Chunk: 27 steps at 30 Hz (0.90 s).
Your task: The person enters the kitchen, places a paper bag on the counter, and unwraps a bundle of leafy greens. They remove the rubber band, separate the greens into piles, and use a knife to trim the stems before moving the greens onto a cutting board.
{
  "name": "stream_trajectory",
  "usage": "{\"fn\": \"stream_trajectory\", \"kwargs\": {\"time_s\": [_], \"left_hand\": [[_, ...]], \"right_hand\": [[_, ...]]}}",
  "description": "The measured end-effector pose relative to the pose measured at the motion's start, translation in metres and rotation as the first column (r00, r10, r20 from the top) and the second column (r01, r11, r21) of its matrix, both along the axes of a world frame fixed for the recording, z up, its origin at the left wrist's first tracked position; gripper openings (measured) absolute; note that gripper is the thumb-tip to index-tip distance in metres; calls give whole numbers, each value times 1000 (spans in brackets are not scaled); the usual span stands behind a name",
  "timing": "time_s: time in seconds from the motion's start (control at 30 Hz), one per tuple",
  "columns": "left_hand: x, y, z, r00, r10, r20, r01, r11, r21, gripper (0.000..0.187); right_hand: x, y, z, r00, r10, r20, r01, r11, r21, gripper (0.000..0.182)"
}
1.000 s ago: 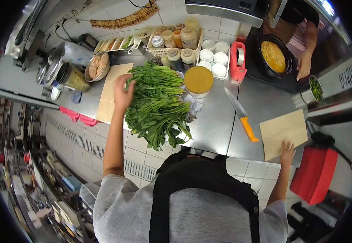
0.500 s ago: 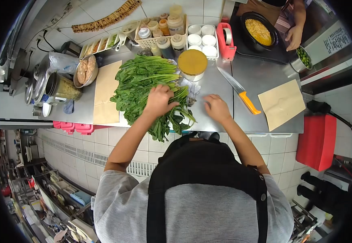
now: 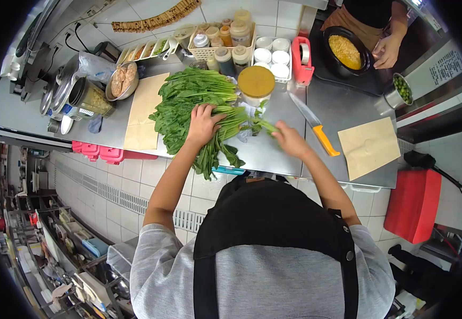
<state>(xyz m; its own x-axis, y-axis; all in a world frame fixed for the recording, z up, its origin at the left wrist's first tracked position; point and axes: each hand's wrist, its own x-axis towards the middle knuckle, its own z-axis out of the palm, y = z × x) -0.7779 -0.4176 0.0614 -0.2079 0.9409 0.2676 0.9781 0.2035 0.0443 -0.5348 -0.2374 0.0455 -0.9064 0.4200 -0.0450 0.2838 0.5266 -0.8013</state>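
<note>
A big pile of spinach-like leafy greens (image 3: 188,87) lies on the steel counter, leaves to the left and pale stems to the right. My left hand (image 3: 203,125) is closed over the lower bunch, fingers curled on its stems. To the right, my right hand (image 3: 291,140) pinches a green sprig (image 3: 264,124) at its end, away from the pile. Just above the sprig stands a round tub with a mustard-coloured lid (image 3: 256,81). A knife with an orange handle (image 3: 326,140) lies right of my right hand, its blade pointing up toward the tub.
Brown paper sheets lie at left (image 3: 147,114) and right (image 3: 370,146). Behind are a basket of sauce bottles (image 3: 223,45), a crate of white-lidded jars (image 3: 272,56) and a red tape dispenser (image 3: 302,61). Another person's hand (image 3: 388,51) is near a black pot (image 3: 368,56).
My right hand went from open and bare to pinching a sprig at the stem side. My left hand shifted slightly on the bunch, whose stems now spread rightward. The camera view turned a little.
</note>
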Motion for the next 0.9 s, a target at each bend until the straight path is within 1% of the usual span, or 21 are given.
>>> {"fn": "stream_trajectory", "kwargs": {"time_s": [0.07, 0.1, 0.13, 0.2, 0.27, 0.3, 0.33, 0.37, 0.43, 0.47, 0.53, 0.63, 0.67, 0.7, 0.77, 0.83, 0.9], "left_hand": [[4, -2, -6, 1000, 16, -7, -16, 1000, 5, 38], [7, -1, -9, 999, 26, -18, -26, 1000, 0, 38], [10, 0, -11, 999, 42, -15, -41, 999, 16, 38], [19, 2, -12, 998, 55, -10, -55, 997, 56, 37], [24, 3, -13, 998, 56, -20, -55, 996, 72, 37], [26, 3, -13, 998, 56, -33, -54, 996, 69, 37], [29, 4, -12, 998, 52, -34, -50, 997, 66, 38], [33, 6, -9, 998, 54, -36, -52, 997, 65, 38], [47, 8, -2, 999, 46, -19, -44, 996, 74, 37], [56, 9, 3, 999, 40, 4, -41, 996, 79, 36], [72, 9, 9, 999, 11, 44, -14, 997, 77, 34], [95, 6, 7, 998, -1, 60, -3, 997, 72, 34], [102, 3, 7, 998, 14, 67, -18, 998, 62, 34], [108, 2, 8, 995, 17, 93, -23, 998, 62, 33], [116, -8, 6, 992, 42, 122, -48, 998, 48, 32], [120, -14, 5, 987, 61, 147, -67, 997, 39, 29], [123, -19, 7, 983, 100, 153, -104, 995, 14, 26]], "right_hand": [[26, 31, 20, 971, -8, -240, 40, 991, 129, 17], [42, 46, 34, 961, -129, -243, 113, 991, -77, 15], [57, 63, 48, 941, -251, -228, 185, 943, -275, 14], [91, 109, 62, 860, -385, -336, 291, 909, -299, 11], [118, 156, 73, 760, -500, -415, 450, 866, -219, 10], [126, 177, 82, 712, -516, -477, 494, 850, -183, 10], [136, 205, 82, 706, -510, -491, 532, 840, -108, 11], [142, 221, 90, 679, -536, -501, 557, 821, -124, 12], [147, 257, 97, 620, -545, -565, 612, 786, -86, 13], [149, 269, 105, 614, -544, -572, 618, 782, -81, 13], [152, 285, 114, 583, -643, -496, 657, 733, -177, 13], [154, 298, 115, 561, -648, -516, 656, 727, -201, 14], [153, 301, 113, 525, -653, -546, 672, 712, -205, 15], [154, 305, 112, 477, -693, -541, 700, 672, -243, 15], [156, 317, 114, 383, -699, -604, 717, 637, -283, 15], [162, 331, 119, 318, -735, -599, 734, 591, -334, 22], [176, 350, 121, 382, -657, -650, 815, 571, -99, 36]]}}
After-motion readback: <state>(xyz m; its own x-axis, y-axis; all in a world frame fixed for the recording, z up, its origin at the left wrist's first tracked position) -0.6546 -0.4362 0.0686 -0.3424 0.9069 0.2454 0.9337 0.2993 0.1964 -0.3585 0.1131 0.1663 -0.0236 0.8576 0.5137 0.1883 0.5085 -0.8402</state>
